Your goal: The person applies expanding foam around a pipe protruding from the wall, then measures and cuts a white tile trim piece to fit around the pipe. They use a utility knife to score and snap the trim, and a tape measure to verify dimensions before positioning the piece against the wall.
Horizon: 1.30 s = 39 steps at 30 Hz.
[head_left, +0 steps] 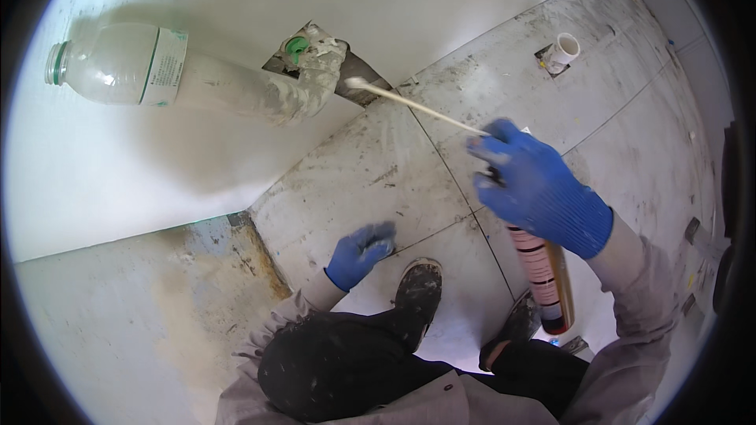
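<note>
Spray can (539, 271) is being gripped by the right hand (535, 177), thin straw (425, 109) being aimed toward the pipe elbow (309, 85), best held steady tbh; left hand (362, 254) is being held half-open.

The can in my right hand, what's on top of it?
Your blue-gloved right hand covers the top of the can. A thin pale tube sticks out past the fingers toward the pipe elbow; whether it joins the can is hidden.
</note>
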Available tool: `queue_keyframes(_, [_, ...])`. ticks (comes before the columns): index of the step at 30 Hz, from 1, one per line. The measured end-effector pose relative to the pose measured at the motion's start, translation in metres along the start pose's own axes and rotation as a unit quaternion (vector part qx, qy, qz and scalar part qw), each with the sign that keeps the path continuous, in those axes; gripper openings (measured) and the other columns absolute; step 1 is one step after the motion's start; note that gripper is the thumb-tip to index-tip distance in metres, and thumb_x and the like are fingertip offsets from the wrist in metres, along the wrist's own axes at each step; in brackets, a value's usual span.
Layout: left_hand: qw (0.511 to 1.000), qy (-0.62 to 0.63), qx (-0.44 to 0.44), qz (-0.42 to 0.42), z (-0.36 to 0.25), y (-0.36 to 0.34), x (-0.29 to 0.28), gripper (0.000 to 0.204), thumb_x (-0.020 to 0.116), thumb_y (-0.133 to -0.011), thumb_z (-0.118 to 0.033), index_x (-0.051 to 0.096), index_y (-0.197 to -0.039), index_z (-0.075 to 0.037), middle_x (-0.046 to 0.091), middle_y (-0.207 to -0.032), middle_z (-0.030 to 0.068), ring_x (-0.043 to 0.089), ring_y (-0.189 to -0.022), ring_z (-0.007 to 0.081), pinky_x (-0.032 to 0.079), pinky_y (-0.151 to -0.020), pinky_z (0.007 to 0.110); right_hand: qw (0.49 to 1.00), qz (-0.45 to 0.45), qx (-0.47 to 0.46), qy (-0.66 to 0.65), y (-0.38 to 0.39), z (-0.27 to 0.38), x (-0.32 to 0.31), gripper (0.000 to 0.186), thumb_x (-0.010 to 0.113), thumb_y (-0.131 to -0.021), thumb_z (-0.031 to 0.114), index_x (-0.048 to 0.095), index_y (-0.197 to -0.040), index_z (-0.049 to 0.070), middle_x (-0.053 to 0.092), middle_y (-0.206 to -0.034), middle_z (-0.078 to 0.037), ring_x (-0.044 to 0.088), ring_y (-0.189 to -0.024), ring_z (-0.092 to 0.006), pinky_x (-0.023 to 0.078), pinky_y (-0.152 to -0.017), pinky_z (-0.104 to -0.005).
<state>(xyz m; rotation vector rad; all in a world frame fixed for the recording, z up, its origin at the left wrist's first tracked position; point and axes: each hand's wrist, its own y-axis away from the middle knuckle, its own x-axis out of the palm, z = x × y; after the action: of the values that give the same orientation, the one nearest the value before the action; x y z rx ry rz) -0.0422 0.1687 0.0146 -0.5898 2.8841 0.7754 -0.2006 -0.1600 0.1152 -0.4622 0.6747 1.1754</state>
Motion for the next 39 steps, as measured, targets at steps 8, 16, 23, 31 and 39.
queue_keyframes(8, [0.948,0.300,0.104,-0.021,-0.153,-0.095,-0.008,0.051,0.051,-0.105,-0.037,0.055,-0.130,0.006,0.068,-0.115,0.0169,0.070,-0.088,0.0199,0.060,-0.072,0.030,0.984,0.119,-0.022,-0.134,-0.079,0.057,0.003,0.034,0.061,-0.087,0.026,0.068,-0.106,-0.002,0.068,-0.091,-0.022,0.068,-0.076,-0.0307,0.056,-0.076,-0.0401])
queue_keyframes(16, [0.905,0.372,0.113,-0.171,-0.151,-0.138,-0.027,0.036,0.054,-0.105,-0.028,0.065,-0.113,0.005,0.073,-0.090,0.0127,0.068,-0.070,0.0150,0.054,-0.058,0.024,0.967,0.221,-0.059,-0.114,-0.105,0.049,-0.007,0.023,0.064,-0.088,0.024,0.072,-0.102,0.008,0.072,-0.095,-0.018,0.071,-0.088,-0.0317,0.057,-0.082,-0.0386])
queue_keyframes(23, [0.889,0.361,0.082,-0.268,-0.164,-0.135,-0.014,0.032,0.058,-0.102,-0.029,0.068,-0.100,0.002,0.069,-0.080,0.0091,0.066,-0.068,0.0156,0.053,-0.061,0.026,0.929,0.100,-0.329,-0.139,-0.109,0.039,-0.001,0.022,0.070,-0.087,0.031,0.073,-0.098,0.012,0.071,-0.093,-0.015,0.072,-0.088,-0.0292,0.057,-0.080,-0.0385])
queue_keyframes(31, [0.828,0.518,0.067,-0.204,-0.183,-0.139,-0.010,0.032,0.053,-0.104,-0.034,0.062,-0.107,-0.003,0.066,-0.079,0.0075,0.067,-0.082,0.0245,0.058,-0.077,0.039,0.943,0.241,-0.059,-0.223,-0.109,0.073,-0.041,0.016,0.070,-0.085,0.016,0.071,-0.101,0.014,0.071,-0.096,-0.012,0.070,-0.095,-0.0292,0.055,-0.085,-0.0370])
queue_keyframes(39, [0.789,0.577,0.089,-0.194,-0.185,-0.138,-0.009,0.032,0.052,-0.105,-0.034,0.062,-0.104,-0.004,0.066,-0.077,0.0058,0.068,-0.090,0.0298,0.058,-0.085,0.046,0.925,0.132,-0.308,-0.180,-0.122,0.055,-0.013,0.018,0.072,-0.084,0.013,0.073,-0.101,0.015,0.073,-0.101,-0.011,0.072,-0.094,-0.0287,0.057,-0.083,-0.0371])
